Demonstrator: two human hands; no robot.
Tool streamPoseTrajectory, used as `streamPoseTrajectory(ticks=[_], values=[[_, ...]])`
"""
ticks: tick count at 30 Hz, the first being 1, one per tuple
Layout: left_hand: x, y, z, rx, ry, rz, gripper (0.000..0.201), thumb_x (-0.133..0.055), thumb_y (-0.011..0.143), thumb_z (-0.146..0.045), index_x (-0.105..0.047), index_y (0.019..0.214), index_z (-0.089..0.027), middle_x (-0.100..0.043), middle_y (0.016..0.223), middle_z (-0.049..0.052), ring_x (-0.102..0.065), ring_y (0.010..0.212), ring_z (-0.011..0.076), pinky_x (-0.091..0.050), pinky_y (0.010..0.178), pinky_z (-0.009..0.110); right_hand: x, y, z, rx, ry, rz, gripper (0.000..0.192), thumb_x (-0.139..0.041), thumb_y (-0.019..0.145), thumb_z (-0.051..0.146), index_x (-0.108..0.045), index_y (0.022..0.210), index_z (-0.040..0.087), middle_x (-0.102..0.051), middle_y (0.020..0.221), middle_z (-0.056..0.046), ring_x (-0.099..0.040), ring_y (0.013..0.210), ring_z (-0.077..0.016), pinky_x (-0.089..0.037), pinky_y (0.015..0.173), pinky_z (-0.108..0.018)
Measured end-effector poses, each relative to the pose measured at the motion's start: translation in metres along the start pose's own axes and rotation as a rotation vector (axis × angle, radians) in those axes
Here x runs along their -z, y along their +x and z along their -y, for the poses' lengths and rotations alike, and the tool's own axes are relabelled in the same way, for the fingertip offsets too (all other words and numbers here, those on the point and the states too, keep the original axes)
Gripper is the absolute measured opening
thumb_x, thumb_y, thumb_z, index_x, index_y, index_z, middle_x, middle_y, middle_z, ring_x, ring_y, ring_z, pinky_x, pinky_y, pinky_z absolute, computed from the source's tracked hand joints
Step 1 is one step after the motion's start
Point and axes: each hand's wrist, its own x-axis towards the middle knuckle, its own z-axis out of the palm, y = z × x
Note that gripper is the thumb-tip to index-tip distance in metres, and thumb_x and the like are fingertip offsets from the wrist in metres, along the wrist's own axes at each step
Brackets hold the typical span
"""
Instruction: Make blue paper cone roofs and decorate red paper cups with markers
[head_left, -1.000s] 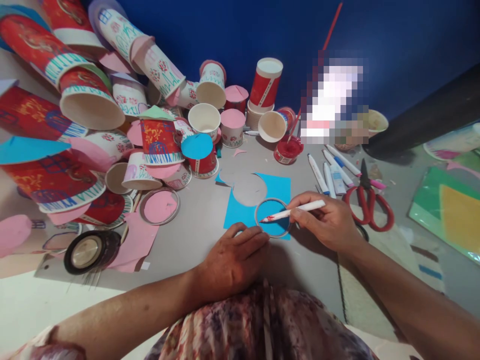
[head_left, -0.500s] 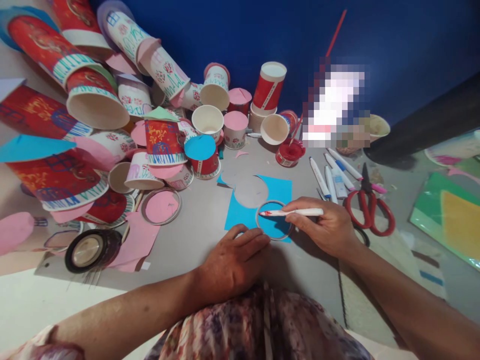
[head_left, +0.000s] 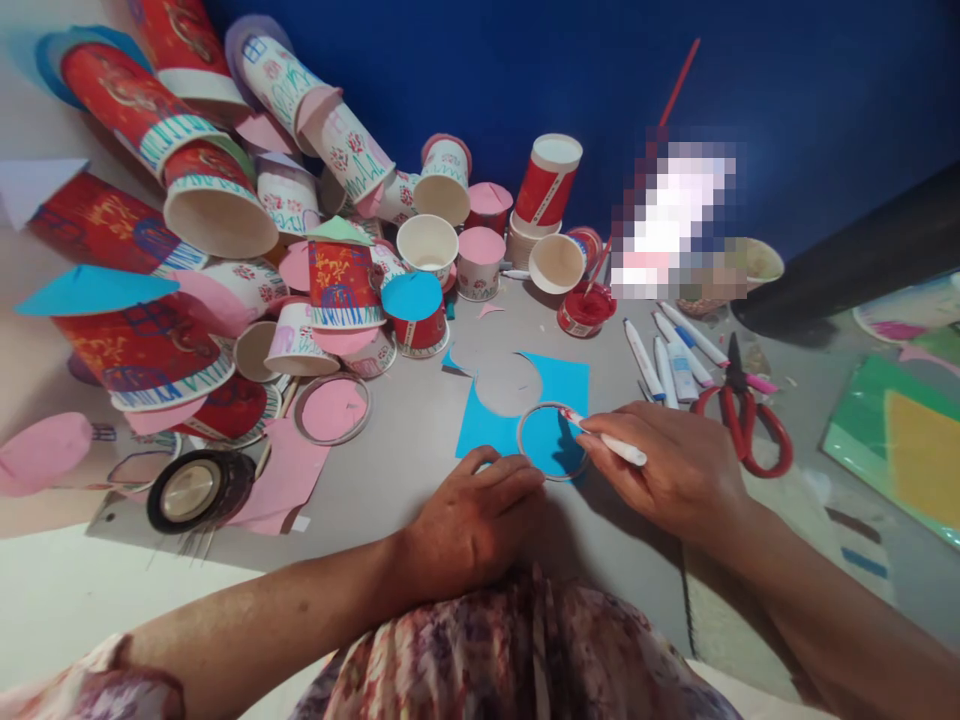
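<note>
My right hand [head_left: 679, 470] pinches the white marker [head_left: 606, 438], its long axis slanting up and to the left so the red tip touches the ring's [head_left: 553, 441] upper right rim, right on the blue paper [head_left: 501, 428]. My left hand [head_left: 469, 520] lies palm down, holding nothing, fingertips pressing at the ring's near left edge. So the ring sits between my two hands, just ahead of both, the marker hand on its right and the bracing hand below-left.

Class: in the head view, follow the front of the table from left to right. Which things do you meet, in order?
Tape roll → pink paper → left hand → ring on blue paper → right hand with marker → red scissors → green sheet.
</note>
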Motion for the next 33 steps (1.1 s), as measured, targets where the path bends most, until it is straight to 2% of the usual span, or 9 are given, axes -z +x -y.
streamPoseTrajectory(ticks=[6, 11, 14, 18, 21, 26, 33], values=[[0.003, 0.001, -0.001, 0.031, -0.031, 0.053, 0.016, -0.045, 0.097, -0.007, -0.059, 0.103, -0.013, -0.070, 0.109, 0.009, -0.062, 0.105, 0.0202, -0.044, 0.088, 0.039, 0.009, 0.009, 0.003, -0.055, -0.119, 0.082, 0.021, -0.059, 0.097, 0.027, -0.065, 0.079, 0.017, -0.069, 0.064, -0.003, -0.063, 0.055, -0.0169, -0.035, 0.054, -0.031], [-0.001, 0.000, 0.000, 0.032, -0.020, 0.041, 0.017, -0.044, 0.098, -0.009, -0.058, 0.105, -0.015, -0.070, 0.111, 0.010, -0.062, 0.109, 0.0214, -0.044, 0.090, 0.040, 0.012, 0.023, 0.004, -0.223, -0.153, 0.282, 0.033, -0.049, 0.098, 0.036, -0.062, 0.072, 0.019, -0.064, 0.055, -0.001, -0.055, 0.047, -0.0161, -0.021, 0.051, -0.031], [-0.002, -0.002, 0.001, 0.028, -0.022, 0.028, 0.017, -0.045, 0.098, -0.010, -0.058, 0.106, -0.016, -0.070, 0.112, 0.010, -0.063, 0.111, 0.0219, -0.044, 0.091, 0.039, 0.013, 0.034, 0.004, -0.327, -0.111, 0.424, 0.037, -0.044, 0.098, 0.037, -0.061, 0.071, 0.020, -0.065, 0.058, -0.003, -0.056, 0.051, -0.0169, -0.021, 0.053, -0.031], [-0.004, -0.002, 0.000, 0.025, -0.018, 0.010, 0.015, -0.047, 0.098, -0.011, -0.058, 0.107, -0.017, -0.070, 0.112, 0.010, -0.063, 0.113, 0.0225, -0.044, 0.091, 0.040, 0.012, 0.047, 0.003, -0.436, 0.055, 0.561, 0.038, -0.045, 0.098, 0.036, -0.064, 0.068, 0.020, -0.069, 0.061, -0.003, -0.061, 0.058, -0.0173, -0.028, 0.056, -0.030], [-0.004, -0.002, 0.000, 0.031, -0.009, 0.004, 0.016, -0.047, 0.098, -0.010, -0.058, 0.108, -0.015, -0.071, 0.111, 0.009, -0.063, 0.112, 0.0221, -0.044, 0.092, 0.040, 0.008, 0.051, -0.001, -0.473, 0.219, 0.567, 0.038, -0.050, 0.095, 0.034, -0.065, 0.064, 0.021, -0.068, 0.057, 0.000, -0.059, 0.054, -0.0154, -0.032, 0.056, -0.028], [-0.004, -0.001, 0.000, 0.017, -0.017, -0.002, 0.018, -0.051, 0.095, -0.008, -0.058, 0.110, -0.015, -0.071, 0.114, 0.009, -0.063, 0.114, 0.0219, -0.043, 0.095, 0.041, -0.005, 0.051, -0.009, -0.508, 0.527, 0.486, 0.038, -0.054, 0.094, 0.033, -0.062, 0.059, 0.020, -0.064, 0.050, 0.003, -0.053, 0.046, -0.0111, -0.036, 0.049, -0.025], [-0.001, 0.000, 0.000, 0.019, -0.009, -0.016, 0.017, -0.048, 0.097, -0.010, -0.058, 0.109, -0.016, -0.073, 0.114, 0.009, -0.064, 0.113, 0.0221, -0.042, 0.094, 0.041, -0.022, 0.042, -0.013, -0.730, 0.755, 0.378, 0.041, -0.066, 0.088, 0.051, -0.067, 0.065, 0.017, -0.063, 0.050, 0.001, -0.051, 0.042, -0.0097, -0.037, 0.043, -0.023]])
